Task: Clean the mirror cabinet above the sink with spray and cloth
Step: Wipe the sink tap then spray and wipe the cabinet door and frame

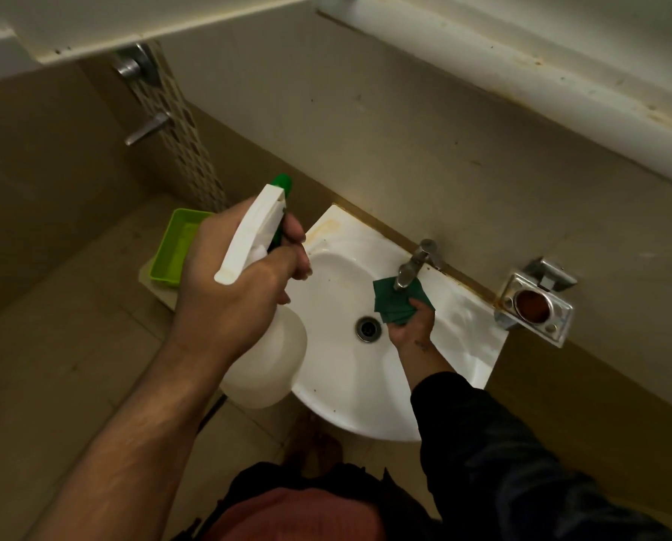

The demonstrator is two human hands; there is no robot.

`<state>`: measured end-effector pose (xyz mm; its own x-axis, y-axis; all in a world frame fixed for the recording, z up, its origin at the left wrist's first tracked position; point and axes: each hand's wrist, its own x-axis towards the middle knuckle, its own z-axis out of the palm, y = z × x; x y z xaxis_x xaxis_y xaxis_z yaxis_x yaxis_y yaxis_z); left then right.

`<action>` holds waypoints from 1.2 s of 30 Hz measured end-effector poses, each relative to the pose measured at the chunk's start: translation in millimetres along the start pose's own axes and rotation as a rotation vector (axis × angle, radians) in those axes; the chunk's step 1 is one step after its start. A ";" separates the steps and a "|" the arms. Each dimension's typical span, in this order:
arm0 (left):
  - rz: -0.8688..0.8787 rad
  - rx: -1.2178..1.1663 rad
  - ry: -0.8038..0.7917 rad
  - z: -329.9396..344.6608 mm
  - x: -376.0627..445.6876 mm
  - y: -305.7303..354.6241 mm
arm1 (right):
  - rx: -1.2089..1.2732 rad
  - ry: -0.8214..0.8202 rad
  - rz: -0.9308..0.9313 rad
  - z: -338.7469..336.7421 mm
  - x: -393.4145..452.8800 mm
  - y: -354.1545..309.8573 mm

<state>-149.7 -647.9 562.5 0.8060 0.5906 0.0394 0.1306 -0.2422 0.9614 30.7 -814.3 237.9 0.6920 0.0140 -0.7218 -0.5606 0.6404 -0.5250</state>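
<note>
Fingers of left hand (240, 283) curl round sprayer (262, 306), nozzle toward 12 o'clock; right hand (410, 326) pinches cloth (397, 300) under tap (414, 265), sink (365, 404) at 3 o'clock of sprayer.

A steel tap (414, 265) juts over the back edge of the sink (350, 400), with a green cloth (399, 302) bunched beneath it. A soap holder (535, 306) projects from the wall beyond the right corner; the basin's front around the drain (368, 328) lies open.

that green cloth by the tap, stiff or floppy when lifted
Probably floppy: the green cloth bunches into folds where the right hand grips it. Likely light, since a few fingers hold it. It could snag, as one corner lies under the tap.
</note>
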 end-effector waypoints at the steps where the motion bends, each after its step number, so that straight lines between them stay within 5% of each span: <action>1: 0.002 0.001 0.003 0.0 0.1 -0.2 | -0.008 0.005 -0.004 -0.3 1.2 -0.5; 19: 0.012 -0.019 -0.002 -1.2 -0.5 4.6 | 0.064 0.068 -0.132 -19.0 10.0 -0.5; 36: 0.028 -0.028 -0.003 -6.9 -7.1 0.9 | -0.199 -0.013 -0.037 -3.6 -20.8 11.9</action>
<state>-159.3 -646.9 564.9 0.8110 0.5814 0.0652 0.0919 -0.2368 0.9672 8.1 -809.8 245.1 0.7187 0.0037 -0.6953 -0.6126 0.4764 -0.6307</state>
